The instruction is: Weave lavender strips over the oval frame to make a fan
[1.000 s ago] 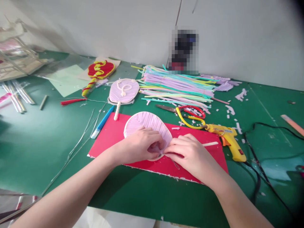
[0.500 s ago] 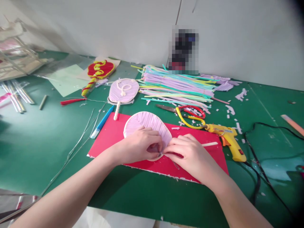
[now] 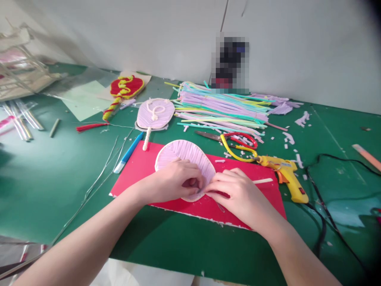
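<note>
A pale lilac oval fan piece [image 3: 183, 155], ribbed with glued strips, lies on a red board [image 3: 139, 167] on the green table. My left hand [image 3: 175, 183] rests on its near half, fingers curled and pressing the surface near the lower right edge. My right hand [image 3: 238, 194] meets it there, fingertips pinched at the fan's edge; a thin dark stick pokes out beneath it. What the pinch holds is hidden.
A yellow glue gun [image 3: 287, 174] with black cable lies right of the board, red-handled scissors [image 3: 235, 139] behind it. A heap of pastel strips [image 3: 220, 107], a finished lilac fan [image 3: 155, 113], a red fan [image 3: 126, 87] and a blue pen [image 3: 129, 152] lie beyond.
The left hand's fingers have shifted slightly along the fan's lower edge; the right hand stays almost still.
</note>
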Demonstrator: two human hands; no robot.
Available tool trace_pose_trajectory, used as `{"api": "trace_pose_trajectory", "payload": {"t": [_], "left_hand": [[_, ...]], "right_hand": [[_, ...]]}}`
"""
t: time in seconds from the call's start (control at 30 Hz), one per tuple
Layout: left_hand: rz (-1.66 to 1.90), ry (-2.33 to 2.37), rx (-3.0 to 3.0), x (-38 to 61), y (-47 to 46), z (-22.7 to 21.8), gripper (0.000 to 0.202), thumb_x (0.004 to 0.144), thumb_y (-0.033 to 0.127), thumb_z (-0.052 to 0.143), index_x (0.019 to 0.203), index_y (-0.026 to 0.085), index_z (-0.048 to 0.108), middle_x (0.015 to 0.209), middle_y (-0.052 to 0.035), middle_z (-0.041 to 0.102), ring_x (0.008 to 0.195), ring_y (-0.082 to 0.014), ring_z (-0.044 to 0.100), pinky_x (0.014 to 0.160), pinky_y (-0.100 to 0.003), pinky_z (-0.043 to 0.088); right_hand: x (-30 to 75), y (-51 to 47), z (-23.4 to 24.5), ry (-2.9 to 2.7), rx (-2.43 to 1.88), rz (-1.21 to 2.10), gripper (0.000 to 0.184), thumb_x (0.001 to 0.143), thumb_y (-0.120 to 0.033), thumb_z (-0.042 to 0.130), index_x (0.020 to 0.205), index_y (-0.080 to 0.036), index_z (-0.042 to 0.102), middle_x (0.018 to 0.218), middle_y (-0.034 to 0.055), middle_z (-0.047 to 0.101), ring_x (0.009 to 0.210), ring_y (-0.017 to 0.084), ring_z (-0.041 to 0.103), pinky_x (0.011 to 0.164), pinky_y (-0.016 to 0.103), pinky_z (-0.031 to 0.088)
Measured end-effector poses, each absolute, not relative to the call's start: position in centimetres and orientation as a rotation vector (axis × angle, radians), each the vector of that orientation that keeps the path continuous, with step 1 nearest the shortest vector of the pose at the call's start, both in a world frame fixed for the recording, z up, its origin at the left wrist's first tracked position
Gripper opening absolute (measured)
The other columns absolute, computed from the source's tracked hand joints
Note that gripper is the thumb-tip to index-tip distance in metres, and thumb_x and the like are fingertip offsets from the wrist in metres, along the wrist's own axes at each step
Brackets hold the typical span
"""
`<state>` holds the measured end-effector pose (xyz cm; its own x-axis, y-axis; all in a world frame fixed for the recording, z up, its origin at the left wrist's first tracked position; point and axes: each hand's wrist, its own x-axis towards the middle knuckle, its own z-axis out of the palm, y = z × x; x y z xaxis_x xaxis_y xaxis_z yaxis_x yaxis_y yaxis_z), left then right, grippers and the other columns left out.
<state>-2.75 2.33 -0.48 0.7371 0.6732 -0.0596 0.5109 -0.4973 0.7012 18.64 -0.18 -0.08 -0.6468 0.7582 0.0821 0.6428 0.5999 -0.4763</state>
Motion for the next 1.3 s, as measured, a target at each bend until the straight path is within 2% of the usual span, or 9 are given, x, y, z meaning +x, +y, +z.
{"api": "trace_pose_trajectory", "payload": {"t": [0.23, 0.5, 0.77, 0.9, 1.0, 1.17, 1.3], "left_hand": [[0.322, 0.942, 2.121, -2.7, 2.7, -0.6, 0.018, 0.088, 0.014, 0.048, 0.095, 0.018, 0.065, 0.094, -0.0016, 0.068, 0.085, -0.0126, 0.059, 0.078, -0.023, 0.04], [0.463, 1.103, 1.819, -2.7, 2.6, -0.6, 0.016, 0.087, 0.024, 0.052, 0.092, 0.016, 0.064, 0.087, -0.0017, 0.067, 0.079, -0.014, 0.06, 0.07, -0.024, 0.046], [0.627, 0.723, 1.428, -2.9, 2.8, -0.1, 0.016, 0.09, 0.022, 0.051, 0.1, 0.013, 0.059, 0.096, -0.0083, 0.069, 0.092, -0.0159, 0.064, 0.084, -0.029, 0.05], [0.532, 0.693, 1.37, -3.0, 2.6, 0.6, 0.021, 0.093, 0.028, 0.049, 0.095, 0.011, 0.061, 0.088, -0.0088, 0.07, 0.078, -0.013, 0.065, 0.074, -0.025, 0.052], [0.427, 0.729, 1.331, -3.0, 2.5, 0.9, 0.027, 0.093, 0.034, 0.047, 0.088, 0.012, 0.061, 0.079, -0.0061, 0.069, 0.067, -0.0101, 0.062, 0.064, -0.021, 0.051], [0.387, 0.809, 1.304, -3.2, 2.4, 0.7, 0.033, 0.091, 0.041, 0.049, 0.076, 0.013, 0.057, 0.058, 0.0018, 0.057, 0.054, -0.0071, 0.054, 0.052, -0.016, 0.045], [0.439, 0.786, 1.308, -3.4, 2.5, 0.6, 0.033, 0.089, 0.042, 0.053, 0.072, 0.013, 0.055, 0.053, 0.0045, 0.05, 0.049, -0.0049, 0.046, 0.048, -0.014, 0.039]], "right_hand": [[18.6, -0.2, 0.0, -2.531, -1.134, 0.612, 0.012, 0.086, -0.016, 0.061, 0.086, -0.023, 0.071, 0.088, -0.0002, 0.071, 0.081, 0.016, 0.061, 0.076, 0.032, 0.038], [18.6, -0.2, 0.0, -2.524, -1.133, 0.611, 0.012, 0.084, -0.015, 0.062, 0.085, -0.024, 0.071, 0.089, -0.0001, 0.072, 0.081, 0.016, 0.061, 0.076, 0.032, 0.039], [18.6, -0.2, -0.1, -2.525, -1.118, 0.594, 0.011, 0.085, -0.018, 0.061, 0.086, -0.024, 0.071, 0.089, 0.0002, 0.072, 0.082, 0.016, 0.063, 0.077, 0.032, 0.04], [18.6, -0.1, -0.2, -2.537, -1.112, 0.583, 0.014, 0.087, -0.019, 0.059, 0.086, -0.023, 0.072, 0.09, 0.0017, 0.071, 0.082, 0.016, 0.063, 0.076, 0.032, 0.041], [18.6, -0.1, -0.1, -2.558, -1.128, 0.583, 0.014, 0.087, -0.019, 0.058, 0.087, -0.024, 0.072, 0.09, 0.0025, 0.071, 0.083, 0.016, 0.063, 0.077, 0.033, 0.042], [18.7, -0.1, -0.1, -2.552, -1.127, 0.618, 0.013, 0.085, -0.017, 0.061, 0.089, -0.025, 0.071, 0.09, 0.001, 0.071, 0.083, 0.016, 0.062, 0.077, 0.033, 0.041], [18.7, -0.1, -0.2, -2.539, -1.118, 0.617, 0.012, 0.085, -0.017, 0.062, 0.087, -0.024, 0.071, 0.091, 0.0005, 0.072, 0.084, 0.016, 0.063, 0.078, 0.033, 0.04]]}}
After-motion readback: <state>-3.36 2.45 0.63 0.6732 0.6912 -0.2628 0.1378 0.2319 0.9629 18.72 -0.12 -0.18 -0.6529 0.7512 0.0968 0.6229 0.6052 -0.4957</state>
